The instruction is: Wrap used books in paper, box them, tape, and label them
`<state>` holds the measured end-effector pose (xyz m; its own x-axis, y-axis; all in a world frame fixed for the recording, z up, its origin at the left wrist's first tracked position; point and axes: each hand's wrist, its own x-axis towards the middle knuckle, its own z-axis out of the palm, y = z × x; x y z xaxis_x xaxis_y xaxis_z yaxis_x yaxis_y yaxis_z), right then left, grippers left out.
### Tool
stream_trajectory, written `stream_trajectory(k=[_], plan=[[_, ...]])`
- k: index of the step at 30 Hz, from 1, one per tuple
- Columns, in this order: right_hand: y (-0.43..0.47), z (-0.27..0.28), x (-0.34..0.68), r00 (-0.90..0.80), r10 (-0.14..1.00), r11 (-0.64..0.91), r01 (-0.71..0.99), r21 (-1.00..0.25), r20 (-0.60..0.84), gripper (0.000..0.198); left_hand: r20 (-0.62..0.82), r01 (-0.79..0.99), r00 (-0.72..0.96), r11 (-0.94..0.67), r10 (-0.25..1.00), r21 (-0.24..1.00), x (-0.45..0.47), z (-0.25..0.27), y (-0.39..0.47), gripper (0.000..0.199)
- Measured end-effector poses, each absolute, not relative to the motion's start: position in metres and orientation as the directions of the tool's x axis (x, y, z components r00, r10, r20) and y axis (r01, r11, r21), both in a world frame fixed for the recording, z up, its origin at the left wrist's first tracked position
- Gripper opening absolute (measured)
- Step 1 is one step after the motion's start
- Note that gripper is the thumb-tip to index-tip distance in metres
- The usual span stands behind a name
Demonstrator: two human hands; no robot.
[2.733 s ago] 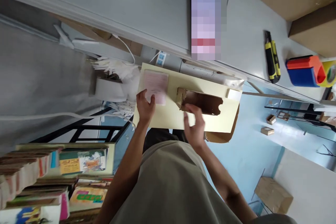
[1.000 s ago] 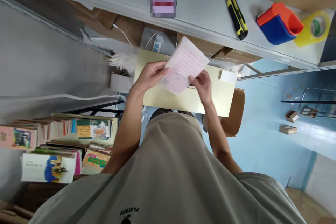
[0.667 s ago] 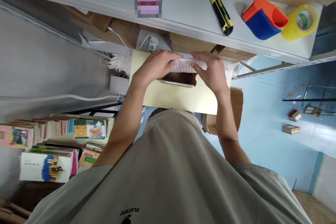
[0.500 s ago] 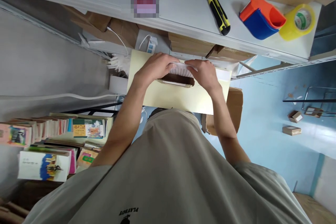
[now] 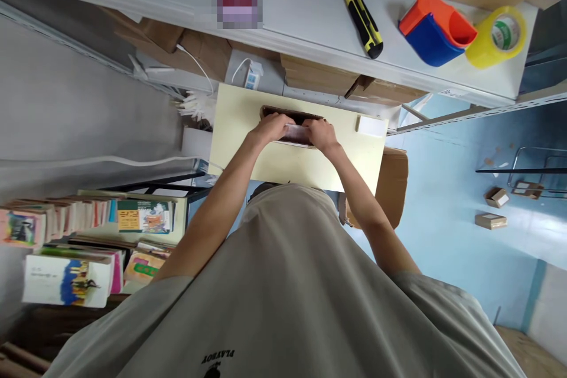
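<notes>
An open cardboard box (image 5: 292,112) with a dark inside stands on a pale yellow tabletop (image 5: 237,124). In its opening is a white translucent wrapped packet (image 5: 296,133), partly covered by my fingers. My left hand (image 5: 272,126) grips the packet's left end, fingers curled at the box mouth. At the other end, my right hand (image 5: 321,132) is closed on the packet in the same way. What the wrapping contains cannot be made out. To the right on the tabletop lies a small white box (image 5: 371,126).
A grey shelf (image 5: 305,6) above the far edge bears a yellow-black utility knife (image 5: 362,19), an orange-blue tape dispenser (image 5: 436,29) and a yellow tape roll (image 5: 496,36). A brown carton (image 5: 392,180) stands beyond the tabletop's right edge. Books (image 5: 71,277) fill a rack at left.
Both hands have moved nearer to me and closer together, bringing the white packet down into the box opening. The far side of the box and the small white box now show.
</notes>
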<state>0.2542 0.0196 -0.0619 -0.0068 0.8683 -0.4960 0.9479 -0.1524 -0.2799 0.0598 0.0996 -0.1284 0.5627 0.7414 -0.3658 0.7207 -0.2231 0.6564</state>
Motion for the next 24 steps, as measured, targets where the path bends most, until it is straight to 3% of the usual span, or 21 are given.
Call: stream_trajectory(k=[4, 6, 11, 15, 20, 24], plan=[[0.022, -0.079, 0.241, -0.010, 0.843, -0.126, 0.968, -0.216, -0.538, 0.053, -0.444, 0.796, 0.512, -0.212, 0.735, 0.567, 0.062, -0.146, 0.094, 0.034], [0.024, -0.085, 0.234, -0.005, 0.828, -0.125, 0.973, -0.193, -0.560, 0.052, -0.484, 0.815, 0.490, -0.183, 0.725, 0.550, 0.062, -0.152, 0.092, 0.028], [0.025, -0.089, 0.225, 0.051, 0.816, -0.198, 0.960, -0.196, -0.575, 0.046, -0.405, 0.746, 0.506, -0.150, 0.762, 0.649, 0.052, -0.159, 0.088, 0.013], [0.002, -0.079, 0.236, 0.043, 0.852, -0.205, 0.945, -0.256, -0.522, 0.045, -0.319, 0.696, 0.514, -0.169, 0.797, 0.698, 0.030, -0.145, 0.067, 0.033], [-0.045, -0.074, 0.275, 0.255, 0.940, -0.338, 0.786, -0.518, -0.227, 0.037, -0.131, 0.621, 0.332, -0.112, 0.934, 0.775, -0.002, -0.124, 0.036, 0.070], [-0.056, -0.090, 0.301, 0.402, 0.882, -0.468, 0.673, -0.573, -0.247, 0.045, -0.131, 0.615, 0.168, 0.000, 0.977, 0.789, -0.014, -0.126, 0.029, 0.102]])
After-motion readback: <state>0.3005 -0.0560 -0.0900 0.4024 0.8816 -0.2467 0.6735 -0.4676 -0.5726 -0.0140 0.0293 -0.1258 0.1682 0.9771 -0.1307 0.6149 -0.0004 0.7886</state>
